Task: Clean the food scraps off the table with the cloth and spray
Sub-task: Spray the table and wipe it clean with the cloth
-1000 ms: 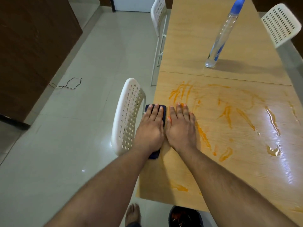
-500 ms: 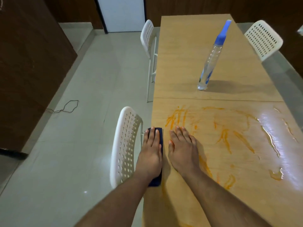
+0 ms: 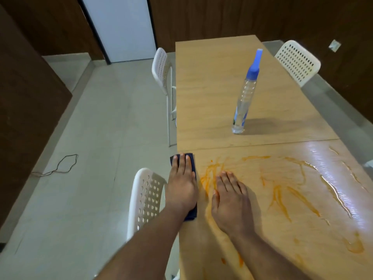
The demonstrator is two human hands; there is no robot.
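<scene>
Left hand (image 3: 181, 186) presses flat on a dark cloth (image 3: 192, 164) at the tabletop (image 3: 212, 93) edge; right hand (image 3: 232, 201) lies flat beside it on orange smears (image 3: 282, 190). Beyond the cloth stands a spray bottle (image 3: 245, 98); a white chair (image 3: 145, 201) sits just left.

Dining room: long wooden table (image 3: 212, 93), white chairs (image 3: 298, 61).

My left hand (image 3: 182, 186) lies flat over most of the dark blue folded cloth (image 3: 192, 161), so only its far end, right edge and near corner show. The long light wooden surface (image 3: 212, 93) runs off the right and bottom edges, its orange smears (image 3: 282, 190) cut off with it. Both my forearms leave at the bottom. The near white perforated plastic chair (image 3: 145, 199) shows only its backrest; its seat is out of sight. The label on the clear spray bottle with blue nozzle (image 3: 245, 98) is too small to read.
</scene>
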